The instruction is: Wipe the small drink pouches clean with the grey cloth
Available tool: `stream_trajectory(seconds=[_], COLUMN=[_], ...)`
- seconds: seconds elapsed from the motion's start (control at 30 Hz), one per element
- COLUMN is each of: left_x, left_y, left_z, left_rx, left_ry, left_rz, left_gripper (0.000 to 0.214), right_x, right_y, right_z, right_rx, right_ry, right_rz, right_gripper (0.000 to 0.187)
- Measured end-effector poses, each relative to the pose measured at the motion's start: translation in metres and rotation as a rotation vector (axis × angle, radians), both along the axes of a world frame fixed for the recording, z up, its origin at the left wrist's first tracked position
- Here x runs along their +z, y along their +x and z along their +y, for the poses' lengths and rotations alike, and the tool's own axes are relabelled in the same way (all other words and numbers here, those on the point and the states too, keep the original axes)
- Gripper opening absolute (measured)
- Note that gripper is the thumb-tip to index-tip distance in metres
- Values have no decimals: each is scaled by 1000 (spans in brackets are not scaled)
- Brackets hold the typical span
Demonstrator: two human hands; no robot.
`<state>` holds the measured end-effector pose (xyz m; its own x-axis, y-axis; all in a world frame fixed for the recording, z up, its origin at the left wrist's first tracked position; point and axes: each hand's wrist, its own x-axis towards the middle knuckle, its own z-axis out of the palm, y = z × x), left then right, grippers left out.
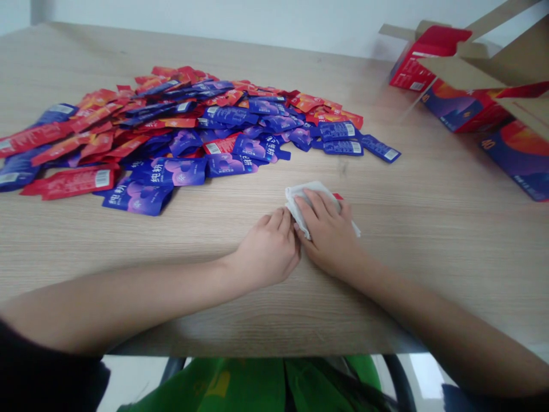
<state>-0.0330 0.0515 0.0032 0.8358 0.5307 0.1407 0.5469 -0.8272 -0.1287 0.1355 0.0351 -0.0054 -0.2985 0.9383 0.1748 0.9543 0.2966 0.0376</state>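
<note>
A folded white cloth (315, 189) lies on the table in front of me, with my right hand (328, 229) pressed over it, the fingers bent round it. A small red edge (338, 196) of something, perhaps a packet, peeks out past the cloth on the far side; the remainder is hidden. My left hand (270, 246) is closed, knuckles up, against the near left corner of the cloth. What its fingers pinch, if anything, is out of sight. Beyond both hands spreads a heap of red packets (77, 179) and blue-purple packets (178, 170), loosely overlapping.
Several open cardboard boxes stand at the right: a red one (412, 66) at the back and blue-and-red ones (465, 106) nearer, flaps sticking out. The wood-grain table (420, 229) ends close to my body, and a pale wall (274, 26) rises behind it.
</note>
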Motion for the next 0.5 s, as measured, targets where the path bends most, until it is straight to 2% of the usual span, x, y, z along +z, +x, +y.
stream_trajectory(seconds=[0.1, 0.27, 0.33, 0.4, 0.5], left_x=[0, -1, -1, 0, 0], left_y=[-1, 0, 1, 1, 1], left_z=[0, 0, 0, 0, 0], left_rx=[0, 27, 30, 27, 15], left_ry=[10, 3, -1, -2, 1], left_rz=[1, 30, 31, 24, 6], left_gripper=[48, 54, 55, 55, 52], right_x=[2, 3, 1, -1, -3], right_y=[6, 31, 34, 31, 16], right_z=[0, 7, 9, 9, 6], right_rx=[-24, -240, -276, -254, -138], right_ry=[-10, -19, -14, 0, 18], right_rz=[13, 21, 36, 41, 23], right_gripper=[53, 52, 52, 53, 53])
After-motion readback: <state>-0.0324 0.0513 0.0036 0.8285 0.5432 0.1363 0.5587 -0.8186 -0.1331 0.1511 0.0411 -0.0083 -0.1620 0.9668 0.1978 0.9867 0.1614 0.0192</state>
